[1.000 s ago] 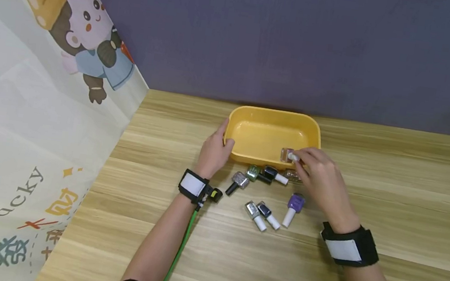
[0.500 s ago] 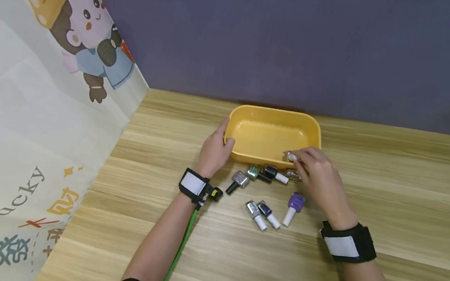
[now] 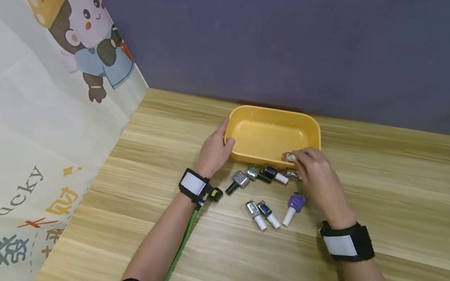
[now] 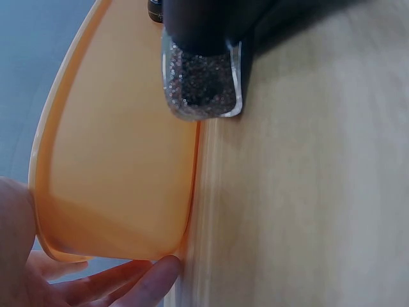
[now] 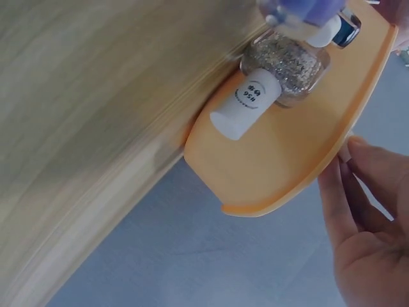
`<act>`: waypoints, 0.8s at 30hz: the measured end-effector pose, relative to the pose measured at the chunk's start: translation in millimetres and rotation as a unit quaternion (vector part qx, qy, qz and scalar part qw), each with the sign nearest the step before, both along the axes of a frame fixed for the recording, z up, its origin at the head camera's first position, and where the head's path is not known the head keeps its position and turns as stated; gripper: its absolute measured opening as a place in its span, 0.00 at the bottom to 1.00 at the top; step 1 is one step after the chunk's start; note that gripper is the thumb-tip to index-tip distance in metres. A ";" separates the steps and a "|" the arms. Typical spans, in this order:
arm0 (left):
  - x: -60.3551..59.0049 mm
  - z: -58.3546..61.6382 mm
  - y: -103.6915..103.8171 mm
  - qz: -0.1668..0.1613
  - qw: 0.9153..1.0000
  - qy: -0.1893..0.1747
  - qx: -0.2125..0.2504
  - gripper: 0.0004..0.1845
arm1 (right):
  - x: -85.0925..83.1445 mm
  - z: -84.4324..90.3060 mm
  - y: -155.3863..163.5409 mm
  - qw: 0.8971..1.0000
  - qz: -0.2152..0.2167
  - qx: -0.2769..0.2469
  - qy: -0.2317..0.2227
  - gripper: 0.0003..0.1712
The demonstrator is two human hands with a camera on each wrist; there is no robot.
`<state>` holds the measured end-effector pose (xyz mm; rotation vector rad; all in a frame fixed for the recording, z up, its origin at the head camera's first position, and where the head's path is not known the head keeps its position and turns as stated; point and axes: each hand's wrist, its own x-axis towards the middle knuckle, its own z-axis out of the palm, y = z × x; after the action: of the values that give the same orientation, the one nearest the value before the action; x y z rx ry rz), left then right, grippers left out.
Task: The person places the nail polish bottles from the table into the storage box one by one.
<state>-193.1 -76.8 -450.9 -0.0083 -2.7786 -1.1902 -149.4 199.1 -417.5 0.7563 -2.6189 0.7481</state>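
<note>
A yellow tray [image 3: 248, 155] stands on the wooden table. My left hand [image 3: 216, 148] grips its front left corner, thumb on the rim; the left wrist view shows fingers [image 4: 137, 281] curled round the tray [image 4: 115, 160]. My right hand [image 3: 300, 160] reaches over the front right rim and pinches a small bottle [image 3: 288, 157] by its white cap, low inside the tray. In the right wrist view the right hand [image 5: 367, 224] is beside the tray [image 5: 300, 153], and the held bottle is hidden.
Several nail polish bottles lie in front of the tray: a glitter one with a black cap [image 3: 238, 181], a green one [image 3: 252, 171], a dark blue one [image 3: 273, 173], a purple one [image 3: 294, 204]. A glitter bottle [image 5: 284, 64] lies against the tray's outer wall. A cartoon-printed curtain [image 3: 20, 109] hangs at the left.
My right hand has lowered the small bottle from above the front rim down into the tray. The left hand and the tray have stayed still.
</note>
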 end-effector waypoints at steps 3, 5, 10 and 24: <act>-0.7 -1.7 -0.3 0.000 1.000 -0.002 -0.001 0.34 | -0.4 -1.3 -0.2 1.000 -0.002 0.004 0.002 0.12; -1.2 -2.2 -0.5 0.000 1.000 -0.001 0.000 0.34 | -1.0 -1.5 -0.6 1.000 -0.001 0.006 0.003 0.13; -1.1 -2.3 -1.2 -0.001 1.000 0.000 0.000 0.34 | -0.9 -1.7 -2.5 1.000 0.000 0.016 0.005 0.14; 4.7 0.8 -5.4 -0.010 1.000 -0.004 0.001 0.34 | 8.0 -3.0 -11.9 0.998 -0.001 0.043 0.041 0.13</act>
<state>-188.4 -82.2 -450.1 -0.0304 -2.7900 -1.2015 -141.4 187.2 -420.5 0.7916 -2.5909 0.5936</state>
